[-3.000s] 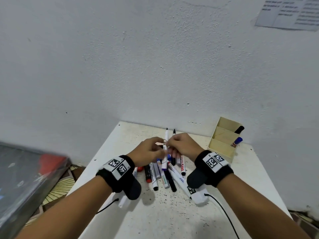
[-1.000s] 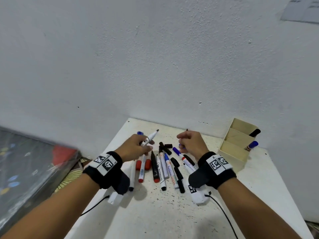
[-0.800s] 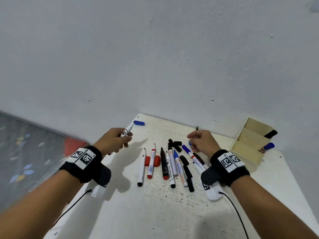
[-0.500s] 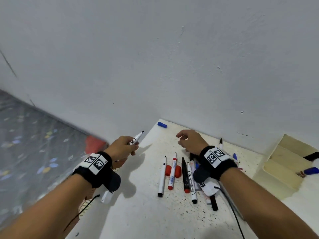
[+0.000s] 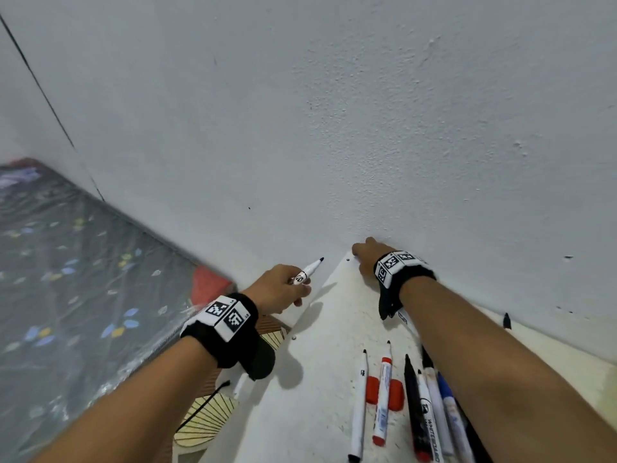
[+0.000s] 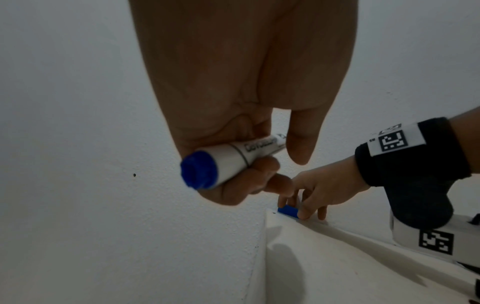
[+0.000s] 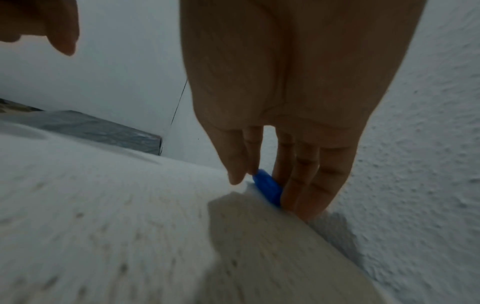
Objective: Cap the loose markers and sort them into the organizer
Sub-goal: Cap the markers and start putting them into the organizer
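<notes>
White plaster wall fills most of what we see, meeting a pale speckled table [image 5: 320, 379] pushed into its corner, with a dark patterned mattress [image 5: 66, 279] off to the left.

We judge the step in hand to be fetching a stray cap for an open marker. Our left hand [image 5: 278, 289] is curled around an uncapped marker [image 5: 307, 271] with a white barrel and a blue end plug, its bare tip pointing up and away toward the wall. Our right hand [image 5: 369, 259] reaches to the far corner of the table, fingers nearly straight and pointing down, with the thumb on one side and the fingers on the other side of a small blue cap [image 7: 267, 188] that lies against the wall. The fingertips touch the cap, and the pinch looks about to close (we cannot tell whether the cap has left the table yet).

The two hands are apart. Next, in our view, the right hand needs to lift the cap, bring it to the marker tip, line up the opening and press it on, then carry the marker to the organizer, which is out of view.

Nearer us, more markers [image 5: 382, 392] lie side by side on the table, several uncapped, beside two red caps [image 5: 372, 389].
</notes>
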